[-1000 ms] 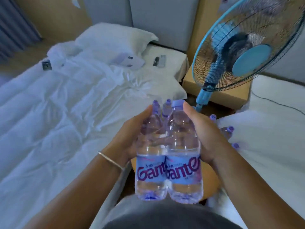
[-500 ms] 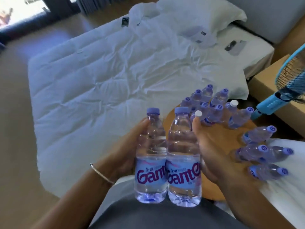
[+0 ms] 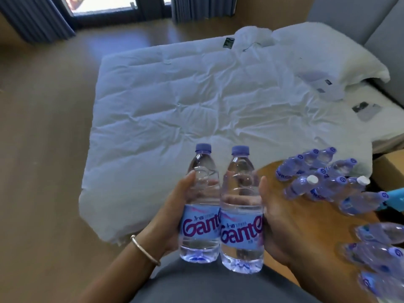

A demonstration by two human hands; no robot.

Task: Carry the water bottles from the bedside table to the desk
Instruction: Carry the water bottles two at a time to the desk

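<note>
Two clear water bottles with purple caps and blue labels stand upright side by side in front of my body. My left hand (image 3: pixel 175 212) grips the left bottle (image 3: pixel 200 206) from its left side. My right hand (image 3: pixel 282 228) grips the right bottle (image 3: pixel 240 213) from its right side. The two bottles touch each other. Several more bottles (image 3: pixel 321 184) stand on the round wooden bedside table (image 3: pixel 323 226) to my right, and others (image 3: pixel 380 256) lie at the right edge of the view.
A bed with a rumpled white duvet (image 3: pixel 196 101) fills the middle, with a pillow (image 3: pixel 328 51) and small items at its right end. Brown floor (image 3: pixel 43 149) runs along the left toward blue curtains (image 3: pixel 37 16) and a window. A blue fan part (image 3: pixel 393 200) shows at far right.
The view has swung left from the fan and headboard toward the floor and window. Both hands keep their hold on the two bottles, which stay in front of my body.
</note>
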